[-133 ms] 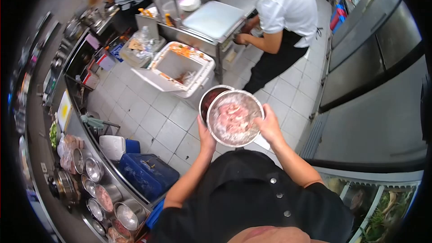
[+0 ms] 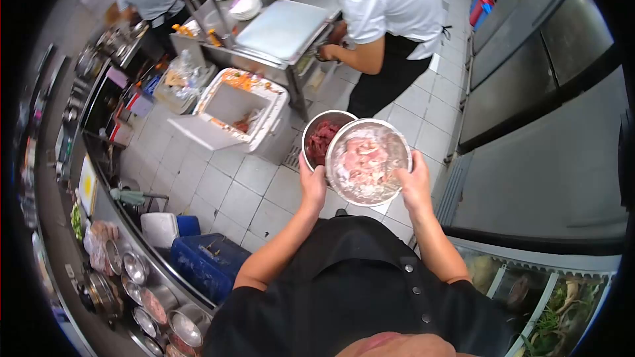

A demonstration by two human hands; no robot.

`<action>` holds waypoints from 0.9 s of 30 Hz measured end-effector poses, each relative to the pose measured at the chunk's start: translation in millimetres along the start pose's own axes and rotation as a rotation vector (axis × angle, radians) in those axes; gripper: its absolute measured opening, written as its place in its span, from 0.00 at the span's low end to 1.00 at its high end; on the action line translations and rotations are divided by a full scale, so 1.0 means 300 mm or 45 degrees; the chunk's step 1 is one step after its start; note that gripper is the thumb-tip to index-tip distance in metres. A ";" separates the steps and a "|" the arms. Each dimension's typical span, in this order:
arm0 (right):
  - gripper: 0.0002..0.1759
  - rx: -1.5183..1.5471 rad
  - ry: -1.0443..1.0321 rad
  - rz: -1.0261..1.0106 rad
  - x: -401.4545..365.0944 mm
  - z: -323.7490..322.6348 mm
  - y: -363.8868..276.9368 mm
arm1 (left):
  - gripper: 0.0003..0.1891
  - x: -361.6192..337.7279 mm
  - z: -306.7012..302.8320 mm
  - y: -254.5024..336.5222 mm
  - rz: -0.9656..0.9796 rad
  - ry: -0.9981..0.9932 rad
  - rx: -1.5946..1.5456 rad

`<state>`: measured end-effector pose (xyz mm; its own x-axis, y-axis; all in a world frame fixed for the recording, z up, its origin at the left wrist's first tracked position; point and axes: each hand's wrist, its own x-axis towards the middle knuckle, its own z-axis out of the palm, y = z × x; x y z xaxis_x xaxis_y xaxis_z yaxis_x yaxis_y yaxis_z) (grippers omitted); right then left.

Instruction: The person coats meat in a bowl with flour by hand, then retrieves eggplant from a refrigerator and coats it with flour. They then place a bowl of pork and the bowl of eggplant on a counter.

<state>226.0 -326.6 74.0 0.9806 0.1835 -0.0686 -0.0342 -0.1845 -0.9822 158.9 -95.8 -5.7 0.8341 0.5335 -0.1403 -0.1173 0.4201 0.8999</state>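
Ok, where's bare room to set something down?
Floor between the bin and blue box, or between the co-worker and fridges; the white board, beside dishes, looks bare too. Crowded: left counter, lined with bowls, and between the hands, where held bowls overlap.

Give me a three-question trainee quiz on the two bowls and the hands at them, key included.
1. True or false: from this view, the bowl of pale pink pieces partly covers the other bowl.
2. Pick one. The pieces inside the other bowl are: (A) bright green, (B) dark red, (C) white.
3. Short answer: which of the person's hands is nearer the other bowl?

Key:
1. True.
2. B.
3. The left hand; the right hand grips the bowl of pale pink pieces.
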 end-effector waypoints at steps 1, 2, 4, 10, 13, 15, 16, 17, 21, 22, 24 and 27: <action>0.25 0.291 0.107 0.077 0.007 -0.060 0.060 | 0.28 0.024 0.028 -0.016 -0.193 -0.023 0.080; 0.26 0.478 0.158 0.107 0.024 -0.165 0.050 | 0.26 0.047 0.139 -0.020 -0.319 -0.048 0.000; 0.29 0.754 0.282 0.143 0.060 -0.332 0.064 | 0.26 0.127 0.240 -0.111 -0.477 -0.153 -0.141; 0.35 0.836 0.760 0.123 0.186 -0.682 0.207 | 0.28 0.345 0.554 -0.339 -0.704 -0.439 -0.049; 0.36 0.850 0.907 0.143 0.284 -0.828 0.340 | 0.30 0.483 0.736 -0.461 -0.803 -0.574 0.037; 0.37 0.889 0.949 0.139 0.374 -0.909 0.393 | 0.30 0.595 0.876 -0.534 -0.802 -0.639 0.101; 0.37 0.920 0.979 0.156 0.413 -0.944 0.403 | 0.30 0.645 0.939 -0.563 -0.820 -0.661 0.149; 0.38 0.888 0.998 0.228 0.444 -0.987 0.416 | 0.30 0.690 1.007 -0.581 -0.859 -0.671 0.155; 0.38 0.841 1.136 0.354 0.631 -1.155 0.466 | 0.32 0.872 1.277 -0.586 -0.840 -0.835 0.215; 0.37 0.822 1.178 0.350 0.680 -1.199 0.493 | 0.32 0.909 1.346 -0.600 -0.833 -0.868 0.217; 0.36 0.847 1.240 0.326 0.720 -1.289 0.546 | 0.32 0.939 1.460 -0.633 -0.814 -0.906 0.227; 0.35 0.927 1.293 0.324 0.902 -1.395 0.595 | 0.32 1.066 1.678 -0.676 -0.818 -0.877 0.249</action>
<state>566.0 -714.2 -46.8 0.6259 -0.6568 -0.4205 -0.0234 0.5232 -0.8519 720.9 -380.0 -25.3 0.8486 -0.3302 -0.4133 0.5124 0.3189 0.7973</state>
